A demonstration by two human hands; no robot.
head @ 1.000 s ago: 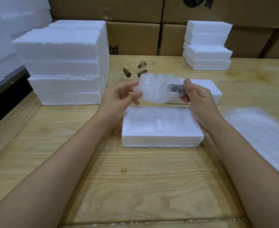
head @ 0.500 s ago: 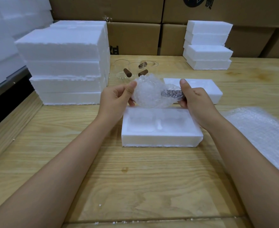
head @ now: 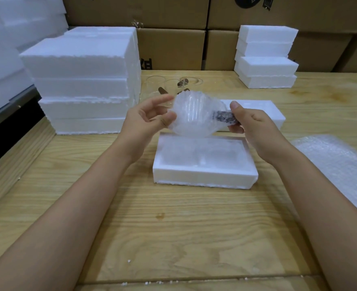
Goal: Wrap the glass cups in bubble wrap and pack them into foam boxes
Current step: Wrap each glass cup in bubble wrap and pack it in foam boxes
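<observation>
**Wrapped cup above the box: hazards and grip check**

Position: the glass cup bundled in clear bubble wrap [head: 192, 114] is in the air, just over the 12 o'clock edge of the open white foam box [head: 204, 175]. It is not yet in the recess.

Hazards (my judgement):
1. Almost all the weight hangs from one side. If that pinch slides on the slick film, the cup falls onto the box rim or the pale wooden counter [head: 173, 227]. The wrap would cushion it, but the glass could crack.
2. I see no tape on the wrap. Loose ends could spring open on the way down and jam the bundle in the recess.
3. The bare glass cups with brown handles [head: 165, 85] stand at 11 o'clock, close behind the bundle. A careless swing could knock them.

Grip:
- Right grip [head: 255, 127], at 3 o'clock of the bundle: narrow. The thumb is on top and the fingers are curled beneath, pinching the cup's dark handle [head: 223, 118] through the wrap.
- Left grip [head: 150, 120], at 9 o'clock: wide, fingers spread and relaxed. The thumb pad touches the wrap. The hand is blurred, so I cannot tell whether the forefinger also makes contact.
</observation>
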